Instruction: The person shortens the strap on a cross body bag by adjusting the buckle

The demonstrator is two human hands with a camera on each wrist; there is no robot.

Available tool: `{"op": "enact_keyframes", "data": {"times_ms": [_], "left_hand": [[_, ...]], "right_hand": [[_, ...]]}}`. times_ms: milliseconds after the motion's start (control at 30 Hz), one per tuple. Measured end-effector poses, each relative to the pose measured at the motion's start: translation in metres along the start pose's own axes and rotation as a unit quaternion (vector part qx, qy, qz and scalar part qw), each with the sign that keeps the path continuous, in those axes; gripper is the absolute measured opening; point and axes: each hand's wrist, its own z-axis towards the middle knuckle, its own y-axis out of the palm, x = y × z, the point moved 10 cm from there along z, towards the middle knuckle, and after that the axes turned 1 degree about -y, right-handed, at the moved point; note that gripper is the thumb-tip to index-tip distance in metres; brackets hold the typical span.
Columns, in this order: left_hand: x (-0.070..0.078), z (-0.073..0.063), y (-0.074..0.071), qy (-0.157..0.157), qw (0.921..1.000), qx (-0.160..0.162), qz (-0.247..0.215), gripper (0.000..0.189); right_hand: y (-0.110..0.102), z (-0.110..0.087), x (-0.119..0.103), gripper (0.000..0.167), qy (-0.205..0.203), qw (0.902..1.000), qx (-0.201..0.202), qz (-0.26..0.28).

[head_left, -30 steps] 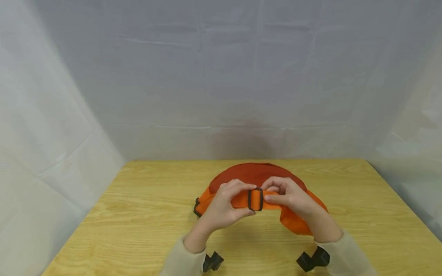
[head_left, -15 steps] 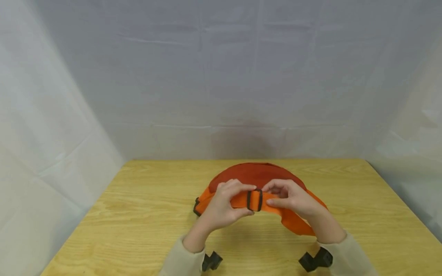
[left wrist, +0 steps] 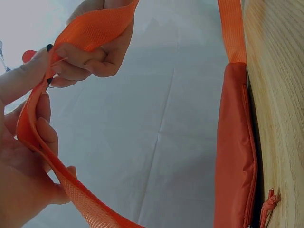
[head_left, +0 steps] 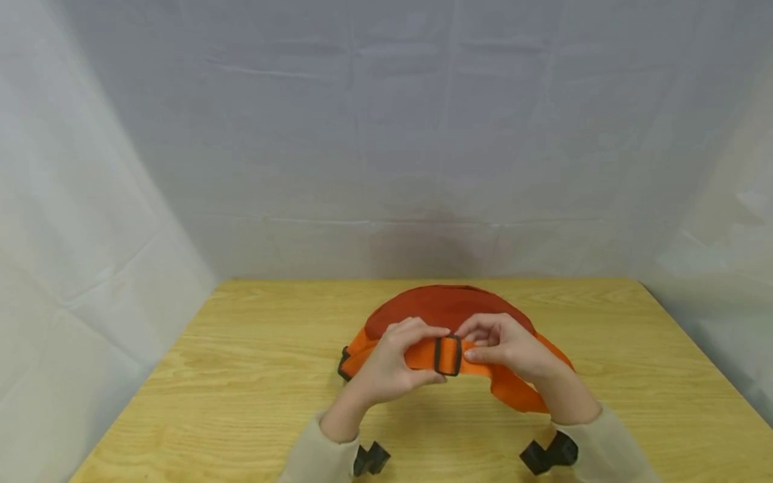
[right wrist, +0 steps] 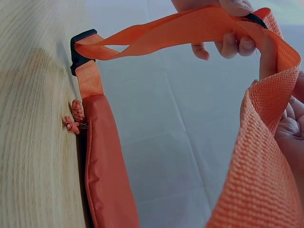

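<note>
A red waist bag [head_left: 447, 305] with an orange webbing strap [head_left: 519, 394] lies on the table. In front of the bag, the strap is held up with a black slider buckle [head_left: 438, 355] threaded on it. My left hand [head_left: 389, 362] pinches the strap at the slider's left side, index finger above and thumb below. Just right of the slider, my right hand [head_left: 510, 345] pinches the strap between thumb and fingers. In the right wrist view, the strap loops through a black end buckle [right wrist: 75, 52] by the bag. Overlapping webbing partly hides the slider in both wrist views.
The light wooden table [head_left: 241, 376] extends around the bag on all sides. White sheeting [head_left: 386, 147] hangs behind it and at both sides. A knotted orange zipper pull [left wrist: 270, 204] hangs at the bag's edge. Black mounts [head_left: 370, 459] sit at both wrists.
The slider and strap have dropped slightly. My right thumb has slid a little along the webbing, away from the slider and partly back. Both hands keep their hold; the bag stays put.
</note>
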Motion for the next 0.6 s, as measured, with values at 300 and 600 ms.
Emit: {"op": "enact_keyframes", "data": {"times_ms": [300,600], "left_hand": [[-0.0035,-0.0007,0.0080,0.002,0.9997,-0.021,-0.016,0.053],[-0.0031,0.0012,0.0023,-0.019,0.9996,-0.009,0.021,0.053]], "right_hand": [[0.0089,0.0011,0.0012,0.021,-0.018,0.9992,-0.030,0.021],[0.0071,-0.0015,0.0019,0.009,-0.021,0.9985,-0.032,-0.039]]}}
